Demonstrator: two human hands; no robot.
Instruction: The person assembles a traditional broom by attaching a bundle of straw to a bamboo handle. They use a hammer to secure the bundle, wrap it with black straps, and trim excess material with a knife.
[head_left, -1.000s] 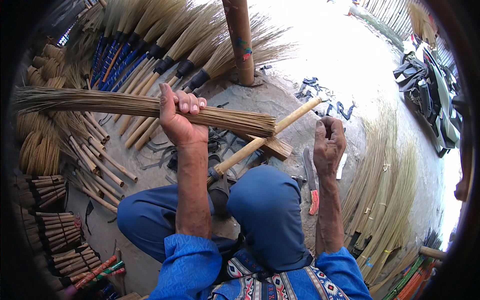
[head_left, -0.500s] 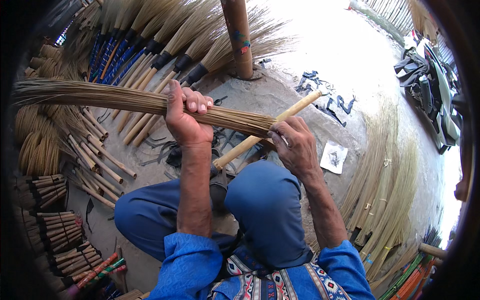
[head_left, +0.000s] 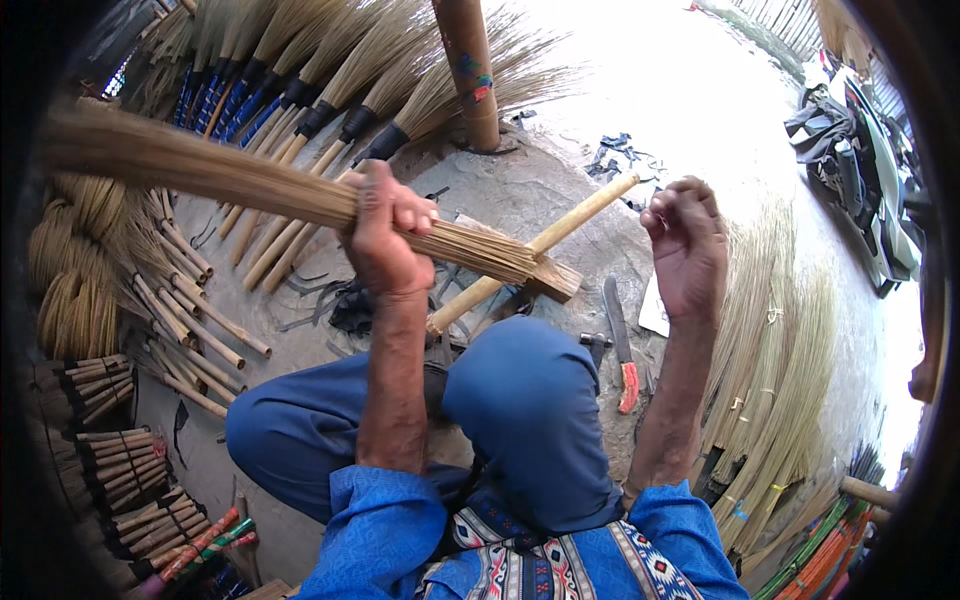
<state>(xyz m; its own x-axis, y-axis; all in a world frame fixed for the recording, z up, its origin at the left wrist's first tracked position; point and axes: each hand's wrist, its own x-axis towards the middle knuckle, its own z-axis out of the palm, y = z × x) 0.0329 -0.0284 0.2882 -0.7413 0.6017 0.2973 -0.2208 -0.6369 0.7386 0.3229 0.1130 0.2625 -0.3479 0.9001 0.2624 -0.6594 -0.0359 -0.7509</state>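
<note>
My left hand (head_left: 390,235) is wrapped round a thick bundle of thin broom bristles (head_left: 250,190). The bundle slants from the upper left down to the middle, its left part blurred by motion. Its cut end lies over a pale round wooden stick (head_left: 592,208) and close to a squared wooden block (head_left: 556,279). Off to the right, my right hand (head_left: 690,250) is raised apart from the bundle, palm in sight, with fingers loosely bent and nothing visible in them. On the ground below it lies a knife (head_left: 620,340) with a red handle.
Finished brooms (head_left: 340,100) lean in a row beside a brown post (head_left: 468,75). Loose handles (head_left: 190,300) and bundled short sticks (head_left: 125,455) lie at left. Long bristles (head_left: 770,360) are spread at right. Dark strips (head_left: 345,305) and white paper (head_left: 655,308) lie near my knees.
My right hand has left the bundle's cut end and risen to the right, uncovering the block and the knife. The bundle's left end has tipped upward, its cut end slightly lower, still in my left hand.
</note>
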